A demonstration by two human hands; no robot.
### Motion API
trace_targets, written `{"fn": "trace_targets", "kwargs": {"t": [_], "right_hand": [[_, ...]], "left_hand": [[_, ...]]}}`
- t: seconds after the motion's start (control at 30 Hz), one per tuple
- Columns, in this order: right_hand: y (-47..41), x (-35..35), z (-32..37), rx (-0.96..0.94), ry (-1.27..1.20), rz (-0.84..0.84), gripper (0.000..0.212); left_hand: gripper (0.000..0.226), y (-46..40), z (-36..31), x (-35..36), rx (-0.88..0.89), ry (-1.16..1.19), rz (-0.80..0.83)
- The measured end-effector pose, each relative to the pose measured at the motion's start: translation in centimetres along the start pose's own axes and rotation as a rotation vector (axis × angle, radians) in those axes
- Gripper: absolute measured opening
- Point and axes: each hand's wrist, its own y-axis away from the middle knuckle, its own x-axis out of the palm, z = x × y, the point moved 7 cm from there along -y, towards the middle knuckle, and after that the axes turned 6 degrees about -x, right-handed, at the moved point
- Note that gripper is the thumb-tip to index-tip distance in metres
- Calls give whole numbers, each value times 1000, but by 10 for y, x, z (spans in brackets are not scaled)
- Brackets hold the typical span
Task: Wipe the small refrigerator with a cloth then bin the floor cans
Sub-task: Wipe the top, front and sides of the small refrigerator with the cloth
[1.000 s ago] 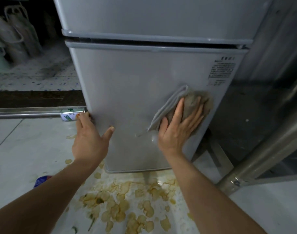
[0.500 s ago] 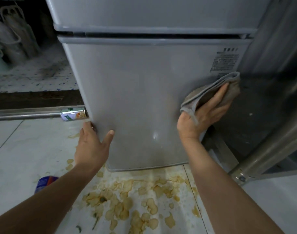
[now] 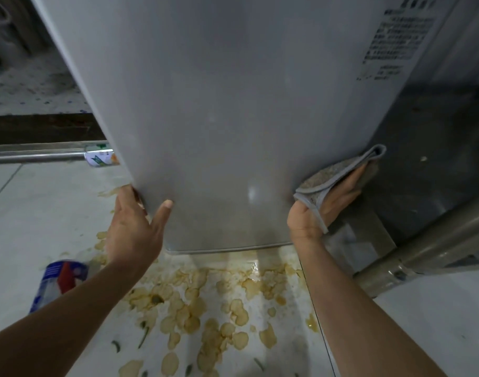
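Note:
The grey small refrigerator (image 3: 232,118) fills most of the view, its lower door facing me. My left hand (image 3: 136,229) braces the door's lower left edge, thumb straight on the front and fingers round the side, out of sight. My right hand (image 3: 322,208) presses a grey cloth (image 3: 339,172) with straight fingers against the lower right side edge; the cloth folds over my thumb. A green and white can (image 3: 99,157) lies on the floor behind the left edge. A blue and red can (image 3: 60,281) lies by my left forearm.
A yellowish spill with many chip-like pieces (image 3: 205,308) covers the white tile floor in front of the refrigerator. A metal rail (image 3: 34,155) runs along the left. A thick metal pipe (image 3: 423,248) slants at the right. A dark floor area (image 3: 434,148) lies right of the refrigerator.
My right hand slid the cloth from the door front to the right, round to the lower right side edge. The view moved closer and lower. My left hand stayed on the left edge.

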Motion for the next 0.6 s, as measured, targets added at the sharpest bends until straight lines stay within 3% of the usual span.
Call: {"fn": "trace_targets", "kwargs": {"t": [0.17, 0.27, 0.4, 0.43, 0.53, 0.6], "right_hand": [[31, -22, 5, -21, 32, 113, 76], [41, -46, 1, -69, 138, 170, 53], [52, -64, -10, 23, 137, 303, 82], [52, -70, -11, 40, 127, 305, 81], [45, -85, -2, -19, 93, 286, 44], [36, -97, 12, -111, 143, 225, 33]], "left_hand": [[42, -2, -2, -2, -29, -3, 50], [48, -2, -4, -5, -62, -40, 121], [68, 7, -4, -14, -109, -112, 162], [71, 9, -5, -16, -114, -118, 167], [74, 9, -8, -20, -122, -116, 175], [74, 8, -10, -21, -127, -109, 173]]}}
